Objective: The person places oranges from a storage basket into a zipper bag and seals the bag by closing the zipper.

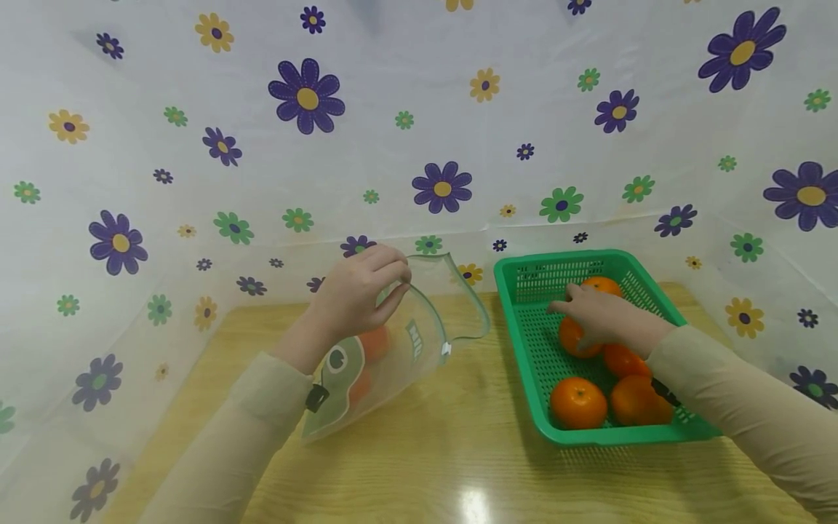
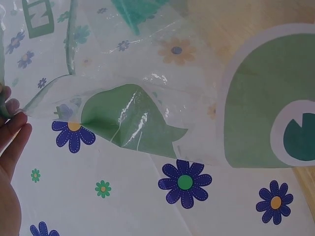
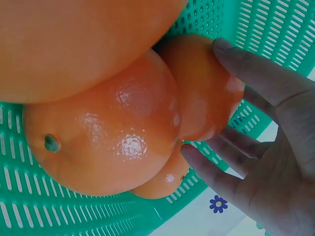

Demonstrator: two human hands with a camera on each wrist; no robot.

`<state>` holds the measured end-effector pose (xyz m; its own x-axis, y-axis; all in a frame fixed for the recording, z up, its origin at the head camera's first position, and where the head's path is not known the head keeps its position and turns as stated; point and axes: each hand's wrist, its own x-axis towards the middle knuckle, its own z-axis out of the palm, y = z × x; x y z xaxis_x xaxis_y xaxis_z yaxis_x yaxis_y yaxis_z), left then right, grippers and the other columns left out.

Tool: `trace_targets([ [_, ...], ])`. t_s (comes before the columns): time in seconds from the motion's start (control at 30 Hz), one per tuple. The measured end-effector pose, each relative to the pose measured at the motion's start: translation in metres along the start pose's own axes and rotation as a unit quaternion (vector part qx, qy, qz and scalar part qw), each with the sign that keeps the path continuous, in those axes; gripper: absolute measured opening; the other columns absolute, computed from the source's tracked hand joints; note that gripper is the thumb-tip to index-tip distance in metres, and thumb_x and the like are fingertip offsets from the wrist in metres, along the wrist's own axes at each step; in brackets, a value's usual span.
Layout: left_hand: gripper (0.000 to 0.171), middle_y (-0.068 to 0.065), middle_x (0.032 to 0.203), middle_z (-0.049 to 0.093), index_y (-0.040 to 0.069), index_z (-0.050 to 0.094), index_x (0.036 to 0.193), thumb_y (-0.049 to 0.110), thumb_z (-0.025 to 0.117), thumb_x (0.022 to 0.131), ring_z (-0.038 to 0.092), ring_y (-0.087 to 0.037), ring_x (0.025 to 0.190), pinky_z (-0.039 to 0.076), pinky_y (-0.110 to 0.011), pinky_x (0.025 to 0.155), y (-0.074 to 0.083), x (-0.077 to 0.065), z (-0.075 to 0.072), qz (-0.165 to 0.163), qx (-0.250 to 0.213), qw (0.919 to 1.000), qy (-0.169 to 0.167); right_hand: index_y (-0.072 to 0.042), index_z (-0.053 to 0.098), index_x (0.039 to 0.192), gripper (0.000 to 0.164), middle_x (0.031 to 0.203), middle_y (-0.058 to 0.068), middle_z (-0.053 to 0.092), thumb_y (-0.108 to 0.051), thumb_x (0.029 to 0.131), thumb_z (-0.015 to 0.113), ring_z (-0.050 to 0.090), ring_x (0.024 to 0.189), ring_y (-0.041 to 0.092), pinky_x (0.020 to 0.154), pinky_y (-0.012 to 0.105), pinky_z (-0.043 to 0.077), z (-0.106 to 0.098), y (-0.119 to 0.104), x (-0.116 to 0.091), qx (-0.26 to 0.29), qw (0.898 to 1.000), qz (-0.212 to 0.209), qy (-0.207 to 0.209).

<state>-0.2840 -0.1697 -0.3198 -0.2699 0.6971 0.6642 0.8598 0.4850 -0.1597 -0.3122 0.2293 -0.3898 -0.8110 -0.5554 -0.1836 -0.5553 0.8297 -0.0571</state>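
Note:
My left hand pinches the mouth edge of a clear zip bag with a green cartoon print and a white slider. Inside the tilted bag, behind the print, are orange-red round fruits. In the left wrist view, fingertips hold the bag's edge at the left. My right hand reaches into a green basket, its fingers spread over an orange. In the right wrist view, the thumb lies against an orange, with the other fingers spread below it.
Several more oranges lie in the basket, mostly toward its near end. Bag and basket stand on a wooden table. A white flower-patterned sheet rises behind and at both sides.

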Motion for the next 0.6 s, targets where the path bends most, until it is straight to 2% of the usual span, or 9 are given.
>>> trace_targets([
  [0.23, 0.009, -0.009, 0.095, 0.071, 0.005, 0.07, 0.091, 0.002, 0.077, 0.087, 0.07, -0.025, 0.092, 0.064, -0.035, 0.082, 0.0, 0.0021, -0.0007, 0.005, 0.002, 1.0, -0.002, -0.01, 0.066, 0.135, 0.068, 0.124, 0.026, 0.058, -0.02, 0.074, 0.096, 0.062, 0.103, 0.036, 0.082, 0.048, 0.063, -0.0011, -0.0017, -0.0025, -0.021, 1.0, -0.013, -0.002],
  [0.4, 0.009, -0.009, 0.095, 0.071, 0.005, 0.07, 0.091, 0.001, 0.077, 0.087, 0.07, -0.025, 0.091, 0.064, -0.035, 0.081, 0.0011, 0.0018, -0.0016, 0.002, 0.005, 1.0, -0.003, -0.01, 0.07, 0.13, 0.063, 0.125, 0.028, 0.059, -0.021, 0.074, 0.096, 0.065, 0.105, 0.038, 0.087, 0.053, 0.063, 0.0004, -0.0006, -0.0025, -0.025, 1.0, -0.017, -0.002],
  [0.6, 0.009, -0.008, 0.096, 0.071, 0.006, 0.07, 0.091, 0.001, 0.077, 0.087, 0.07, -0.026, 0.092, 0.064, -0.036, 0.083, 0.0025, 0.001, -0.0022, -0.002, 0.005, 1.0, -0.005, -0.009, 0.073, 0.124, 0.057, 0.121, 0.025, 0.063, -0.021, 0.074, 0.095, 0.066, 0.097, 0.033, 0.085, 0.053, 0.063, 0.001, 0.0003, -0.0014, -0.03, 0.999, -0.02, -0.011],
])
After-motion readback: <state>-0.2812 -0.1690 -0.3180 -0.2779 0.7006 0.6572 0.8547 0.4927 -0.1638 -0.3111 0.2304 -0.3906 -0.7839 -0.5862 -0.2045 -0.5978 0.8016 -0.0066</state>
